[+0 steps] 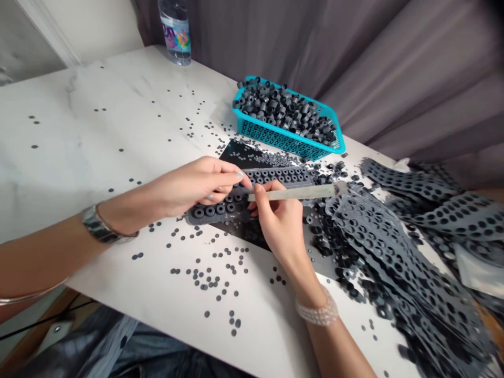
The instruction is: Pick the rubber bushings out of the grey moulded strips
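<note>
My right hand (pixel 281 212) grips a pale flat stick (pixel 315 191), thumb on top, its near end beside my left fingertips. My left hand (pixel 200 184) is closed, fingers bent together, with the index fingertip close to my right thumb; whatever it pinches is too small or hidden to make out. Beneath both hands lies a dark grey rubber sheet of moulded rings (pixel 214 211), partly covered by the hands. A second strip of rings (pixel 281 176) runs just behind them. Both rest on a black mat (pixel 240 149).
A turquoise basket (pixel 275 142) heaped with small grey rubber rings stands behind. Punched grey sheets (pixel 394 247) and loose rings pile up on the right. Small dark discs (pixel 212 283) lie scattered over the white table (pixel 98 173). A water bottle (pixel 175 34) stands at the back left.
</note>
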{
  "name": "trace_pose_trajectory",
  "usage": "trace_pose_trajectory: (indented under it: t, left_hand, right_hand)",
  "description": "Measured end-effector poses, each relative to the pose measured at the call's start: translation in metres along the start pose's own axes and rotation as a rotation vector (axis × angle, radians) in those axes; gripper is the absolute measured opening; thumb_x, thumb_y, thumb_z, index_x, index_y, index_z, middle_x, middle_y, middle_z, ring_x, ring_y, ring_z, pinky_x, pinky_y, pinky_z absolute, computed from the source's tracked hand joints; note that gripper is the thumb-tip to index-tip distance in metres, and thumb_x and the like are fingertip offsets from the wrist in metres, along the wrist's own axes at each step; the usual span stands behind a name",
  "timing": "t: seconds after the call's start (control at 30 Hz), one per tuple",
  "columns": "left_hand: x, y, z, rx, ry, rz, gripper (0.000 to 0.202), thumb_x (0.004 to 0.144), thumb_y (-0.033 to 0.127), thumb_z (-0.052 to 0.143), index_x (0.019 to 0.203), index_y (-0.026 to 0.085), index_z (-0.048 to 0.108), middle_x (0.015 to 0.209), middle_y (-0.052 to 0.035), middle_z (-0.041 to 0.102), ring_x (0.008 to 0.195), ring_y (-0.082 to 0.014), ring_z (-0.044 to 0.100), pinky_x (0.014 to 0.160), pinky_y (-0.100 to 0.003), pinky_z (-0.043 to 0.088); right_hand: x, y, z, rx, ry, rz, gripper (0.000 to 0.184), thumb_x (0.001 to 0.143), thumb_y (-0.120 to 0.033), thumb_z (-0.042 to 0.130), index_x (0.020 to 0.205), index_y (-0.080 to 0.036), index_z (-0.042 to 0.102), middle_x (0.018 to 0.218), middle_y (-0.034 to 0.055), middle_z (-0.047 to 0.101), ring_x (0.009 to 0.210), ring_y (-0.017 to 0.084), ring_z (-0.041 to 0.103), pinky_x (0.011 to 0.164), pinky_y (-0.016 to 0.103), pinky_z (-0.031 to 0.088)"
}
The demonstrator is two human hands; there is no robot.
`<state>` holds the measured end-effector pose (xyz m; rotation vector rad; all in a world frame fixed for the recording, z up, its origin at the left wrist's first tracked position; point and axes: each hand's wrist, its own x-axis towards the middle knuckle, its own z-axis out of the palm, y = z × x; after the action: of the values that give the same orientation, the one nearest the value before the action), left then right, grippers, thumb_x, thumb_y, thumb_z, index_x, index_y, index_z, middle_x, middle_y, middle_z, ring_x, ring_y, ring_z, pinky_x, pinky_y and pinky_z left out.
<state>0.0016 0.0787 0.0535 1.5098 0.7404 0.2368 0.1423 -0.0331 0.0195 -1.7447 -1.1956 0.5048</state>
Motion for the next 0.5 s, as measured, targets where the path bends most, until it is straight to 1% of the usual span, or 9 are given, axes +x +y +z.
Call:
trace_pose_trajectory:
  t: [0.03, 0.1, 0.13, 0.2, 0.27, 0.33, 0.4, 0.43, 0.5]
  left_hand:
    - [-0.001, -0.001, 0.002, 0.241, 0.077, 0.079, 0.018, 0.085, 0.032, 0.056, 0.09, 0.02, 0.068, 0.052, 0.0055, 0.034, 0.043, -0.0075, 0.028, 0.042, -0.023, 0.02]
    - [-0.003, -0.004, 0.005, 0.676, 0.216, 0.214, 0.021, 0.084, 0.035, 0.057, 0.094, 0.023, 0.069, 0.053, 0.0041, 0.044, 0.046, -0.0097, 0.037, 0.047, -0.025, 0.024]
    - [-0.003, -0.006, 0.006, 0.836, 0.253, 0.259, 0.022, 0.083, 0.037, 0.057, 0.097, 0.024, 0.069, 0.057, 0.0029, 0.051, 0.05, -0.0113, 0.043, 0.049, -0.026, 0.027]
    - [-0.002, -0.009, 0.009, 1.041, 0.256, 0.301, 0.025, 0.083, 0.037, 0.056, 0.101, 0.024, 0.068, 0.068, 0.0001, 0.062, 0.06, -0.0154, 0.054, 0.054, -0.027, 0.031]
    - [-0.001, -0.013, 0.012, 1.141, 0.235, 0.308, 0.025, 0.084, 0.034, 0.054, 0.102, 0.023, 0.067, 0.08, -0.0024, 0.067, 0.07, -0.0186, 0.06, 0.057, -0.029, 0.032]
    - [0.0, -0.017, 0.015, 1.192, 0.214, 0.317, 0.022, 0.085, 0.029, 0.05, 0.099, 0.021, 0.066, 0.083, -0.0037, 0.068, 0.071, -0.0192, 0.06, 0.057, -0.029, 0.032]
    - [-0.001, -0.018, 0.017, 1.204, 0.196, 0.343, 0.019, 0.086, 0.024, 0.047, 0.09, 0.02, 0.065, 0.079, -0.0042, 0.066, 0.067, -0.0177, 0.057, 0.055, -0.03, 0.029]
    - [-0.002, -0.016, 0.018, 1.177, 0.19, 0.355, 0.018, 0.087, 0.023, 0.046, 0.085, 0.019, 0.063, 0.075, -0.0034, 0.064, 0.063, -0.0161, 0.054, 0.055, -0.03, 0.028]
    - [-0.005, -0.009, 0.015, 1.014, 0.207, 0.34, 0.017, 0.087, 0.023, 0.047, 0.08, 0.019, 0.062, 0.062, 0.0001, 0.055, 0.054, -0.0121, 0.045, 0.053, -0.029, 0.026]
  right_hand:
    - [0.0, 0.0, 0.0, -0.014, -0.004, -0.005, 0.028, 0.093, -0.04, 0.049, 0.071, -0.021, 0.053, 0.058, -0.0027, 0.055, 0.052, 0.012, 0.054, 0.053, 0.025, 0.042]
    - [0.0, -0.001, 0.001, -0.038, -0.011, -0.016, 0.028, 0.093, -0.04, 0.049, 0.072, -0.021, 0.053, 0.058, -0.0023, 0.055, 0.053, 0.012, 0.054, 0.053, 0.025, 0.041]
    - [0.001, -0.001, 0.001, -0.049, -0.015, -0.022, 0.028, 0.093, -0.04, 0.049, 0.072, -0.021, 0.052, 0.058, -0.0021, 0.056, 0.052, 0.012, 0.054, 0.053, 0.025, 0.04]
    - [0.001, -0.002, 0.001, -0.076, -0.021, -0.036, 0.028, 0.093, -0.039, 0.048, 0.072, -0.021, 0.051, 0.058, -0.0019, 0.057, 0.052, 0.012, 0.053, 0.052, 0.024, 0.038]
    - [0.0, -0.003, 0.001, -0.102, -0.024, -0.057, 0.027, 0.094, -0.037, 0.047, 0.072, -0.021, 0.051, 0.058, -0.0022, 0.056, 0.051, 0.012, 0.051, 0.052, 0.024, 0.036]
    - [0.0, -0.004, 0.002, -0.142, -0.025, -0.1, 0.026, 0.094, -0.034, 0.047, 0.072, -0.021, 0.05, 0.059, -0.0027, 0.055, 0.051, 0.011, 0.049, 0.052, 0.024, 0.034]
    - [-0.001, -0.006, 0.002, -0.199, -0.022, -0.155, 0.025, 0.094, -0.03, 0.046, 0.071, -0.021, 0.048, 0.059, -0.0031, 0.053, 0.051, 0.011, 0.046, 0.053, 0.025, 0.032]
    - [-0.001, -0.007, 0.003, -0.228, -0.017, -0.177, 0.024, 0.093, -0.028, 0.046, 0.07, -0.021, 0.048, 0.06, -0.0031, 0.052, 0.051, 0.011, 0.044, 0.053, 0.026, 0.031]
    - [0.0, -0.007, 0.003, -0.263, -0.012, -0.189, 0.023, 0.092, -0.026, 0.046, 0.07, -0.022, 0.046, 0.059, -0.0032, 0.05, 0.05, 0.011, 0.042, 0.053, 0.027, 0.029]
